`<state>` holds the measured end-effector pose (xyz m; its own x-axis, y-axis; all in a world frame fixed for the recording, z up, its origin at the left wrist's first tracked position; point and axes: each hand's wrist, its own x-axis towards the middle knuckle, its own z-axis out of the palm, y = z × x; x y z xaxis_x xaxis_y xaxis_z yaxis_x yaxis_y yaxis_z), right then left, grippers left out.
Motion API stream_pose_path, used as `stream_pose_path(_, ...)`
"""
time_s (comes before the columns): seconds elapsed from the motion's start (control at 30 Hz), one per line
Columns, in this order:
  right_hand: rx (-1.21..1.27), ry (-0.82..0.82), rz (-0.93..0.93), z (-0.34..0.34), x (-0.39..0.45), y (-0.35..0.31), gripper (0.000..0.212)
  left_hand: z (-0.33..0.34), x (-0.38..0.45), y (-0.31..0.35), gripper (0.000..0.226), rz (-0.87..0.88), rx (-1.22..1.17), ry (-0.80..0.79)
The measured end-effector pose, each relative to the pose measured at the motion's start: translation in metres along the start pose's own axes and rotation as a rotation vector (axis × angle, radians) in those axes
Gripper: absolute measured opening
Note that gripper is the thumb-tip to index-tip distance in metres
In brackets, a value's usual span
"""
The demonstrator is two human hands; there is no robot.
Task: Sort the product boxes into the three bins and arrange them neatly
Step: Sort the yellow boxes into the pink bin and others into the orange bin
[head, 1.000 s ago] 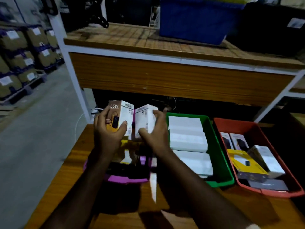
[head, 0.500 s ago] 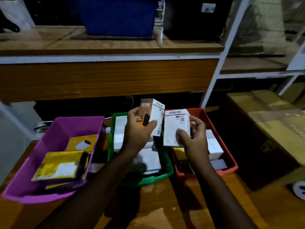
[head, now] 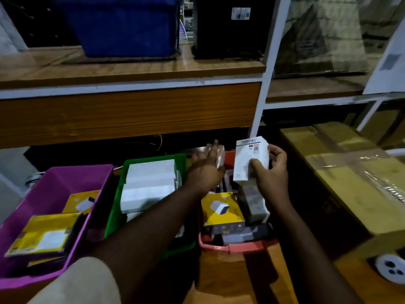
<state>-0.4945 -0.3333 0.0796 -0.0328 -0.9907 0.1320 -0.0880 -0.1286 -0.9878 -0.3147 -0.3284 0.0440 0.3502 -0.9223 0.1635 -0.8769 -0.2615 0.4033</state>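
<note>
Handling: I judge the white charger box (head: 251, 160) light and stiff, thin card that dents if squeezed; its smooth faces may slip, so I would pinch it across the two narrow sides near mid-height.
Right hand (head: 271, 172): closed on the white charger box, thumb on the front face, fingers behind, right of frame centre.
Left hand (head: 207, 170): at frame centre, fingers around a second small box (head: 220, 157); the blur hides how firm the hold is, though I read it as clamped.
Appearance: upright white carton with small print and a code patch near its top; the second small box is pale and smeared by motion.
Location: both boxes are held above the far end of the red bin (head: 232, 246), lower centre-right.
Red bin contents: a yellow box (head: 221, 210), a grey upright box, dark flat packs, loosely jumbled.
Green bin (head: 114, 207): centre-left, flat white boxes (head: 149, 185) stacked in rows.
Purple bin (head: 54, 183): lower left, flat yellow packs (head: 43, 235).
Tabletop (head: 236, 279): wooden, carrying all three bins.
Surroundings: taped brown carton (head: 341, 183) at right.
</note>
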Motion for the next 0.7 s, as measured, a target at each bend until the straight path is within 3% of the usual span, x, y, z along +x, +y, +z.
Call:
stream_pose_path(0.1,-0.065,-0.024,-0.008,0.002,0.005,0.007,0.067,0.029,0.013,-0.002,0.08,-0.037,0.161,-0.057)
stream_pose_path(0.3,-0.121,-0.062,0.034,0.001,0.017,0.021,0.058,0.041,0.023,0.011,0.066,-0.049,0.161,-0.204)
stream_pose_path(0.4,-0.162,-0.072,0.042,0.0,0.022,0.024,0.066,0.042,0.027,0.013,0.065,-0.041,0.233,-0.209)
stream_pose_path(0.53,-0.234,-0.108,0.032,0.005,0.031,0.023,0.047,0.041,0.036,0.011,0.078,-0.066,0.333,-0.231)
stream_pose_path(0.7,-0.28,-0.143,0.011,0.016,0.045,0.027,0.055,0.036,0.037,0.001,0.072,-0.147,0.243,-0.234)
